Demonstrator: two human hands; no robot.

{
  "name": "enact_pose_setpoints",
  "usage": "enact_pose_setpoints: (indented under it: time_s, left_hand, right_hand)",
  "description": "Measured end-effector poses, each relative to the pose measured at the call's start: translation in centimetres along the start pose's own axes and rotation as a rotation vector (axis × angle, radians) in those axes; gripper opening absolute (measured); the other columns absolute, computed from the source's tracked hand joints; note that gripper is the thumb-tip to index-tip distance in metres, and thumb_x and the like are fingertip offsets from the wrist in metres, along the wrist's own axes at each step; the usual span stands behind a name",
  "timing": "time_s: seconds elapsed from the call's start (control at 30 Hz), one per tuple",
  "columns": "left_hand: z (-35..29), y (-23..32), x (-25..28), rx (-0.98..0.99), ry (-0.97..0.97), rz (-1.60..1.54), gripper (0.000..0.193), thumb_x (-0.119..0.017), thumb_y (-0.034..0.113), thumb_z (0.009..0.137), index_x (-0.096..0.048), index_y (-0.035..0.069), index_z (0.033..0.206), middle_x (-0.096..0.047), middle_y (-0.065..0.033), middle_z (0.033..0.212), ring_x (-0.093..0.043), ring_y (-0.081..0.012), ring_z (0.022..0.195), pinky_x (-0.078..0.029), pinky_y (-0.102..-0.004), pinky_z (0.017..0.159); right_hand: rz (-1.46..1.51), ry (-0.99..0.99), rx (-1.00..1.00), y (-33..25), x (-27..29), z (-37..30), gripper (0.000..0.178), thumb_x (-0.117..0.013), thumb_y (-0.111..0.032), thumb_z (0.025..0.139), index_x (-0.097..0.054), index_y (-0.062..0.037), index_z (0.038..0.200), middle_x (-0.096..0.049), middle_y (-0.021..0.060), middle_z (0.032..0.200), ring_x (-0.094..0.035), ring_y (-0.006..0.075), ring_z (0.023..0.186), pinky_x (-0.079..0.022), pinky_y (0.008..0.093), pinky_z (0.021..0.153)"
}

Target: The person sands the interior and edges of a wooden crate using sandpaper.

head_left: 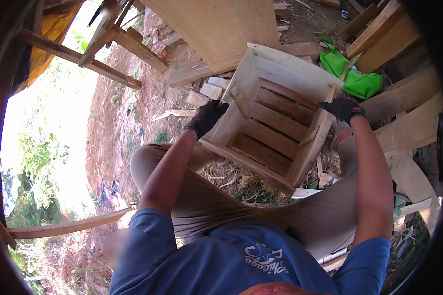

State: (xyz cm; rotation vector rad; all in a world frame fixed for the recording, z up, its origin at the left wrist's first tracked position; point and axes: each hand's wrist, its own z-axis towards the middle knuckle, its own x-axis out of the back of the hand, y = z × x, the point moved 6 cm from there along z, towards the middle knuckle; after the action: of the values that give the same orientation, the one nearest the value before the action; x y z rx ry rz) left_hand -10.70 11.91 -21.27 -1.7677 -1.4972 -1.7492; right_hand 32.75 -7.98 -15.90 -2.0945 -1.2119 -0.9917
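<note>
A wooden crate (pixel 250 166) with a slatted bottom and plank sides sits tilted between my knees, its open side facing me. My left hand (pixel 207 118), in a dark glove, is closed on the crate's left side. On the opposite side my right hand (pixel 343 107), also in a dark glove, grips the upper edge near the far right corner. Both arms are stretched forward. Two inner side walls each carry a handle-like wooden strip (pixel 239 102). The fingertips of both hands are partly hidden.
A large wooden panel (pixel 216 29) lies beyond the crate, with small wood blocks (pixel 210 91) at its near edge. A bright green bag (pixel 362 83) lies at the far right. Boards (pixel 403 93) are stacked on the right. A wooden frame (pixel 101 46) stands at the far left.
</note>
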Motion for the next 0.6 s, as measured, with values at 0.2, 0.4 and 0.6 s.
enact_pose_setpoints:
  time_s: [0.2,0.4,0.6]
  left_hand:
    - [-0.7,3.6,0.9,0.217,-0.071,0.151,0.065,-0.054,0.058,0.098,-0.062,0.002,0.129,-0.064,-0.0262,0.13,-0.062,-0.0423,0.121,-0.048,-0.0504,0.102]
    - [0.8,3.4,0.7,0.239,0.018,0.273,0.07,-0.049,0.064,0.098,-0.063,0.001,0.125,-0.069,-0.0274,0.12,-0.063,-0.0459,0.117,-0.049,-0.0531,0.098]
    - [3.5,3.7,0.5,0.21,0.057,0.321,0.067,-0.045,0.063,0.1,-0.062,0.002,0.121,-0.07,-0.0265,0.118,-0.065,-0.0444,0.116,-0.049,-0.0545,0.098]
  right_hand:
    - [0.049,0.018,-0.007,0.1,0.3,-0.6,0.08,-0.05,-0.075,0.089,-0.074,-0.0049,0.121,-0.066,0.0234,0.132,-0.061,0.0384,0.127,-0.044,0.0448,0.111]
    - [0.096,0.228,0.049,2.1,-1.4,1.4,0.086,-0.05,-0.081,0.085,-0.077,-0.0002,0.099,-0.071,0.0273,0.112,-0.068,0.038,0.109,-0.049,0.0442,0.102]
    - [0.108,0.202,0.036,1.3,-0.7,1.1,0.088,-0.055,-0.08,0.082,-0.074,-0.001,0.118,-0.066,0.0278,0.127,-0.063,0.0378,0.123,-0.047,0.0435,0.108]
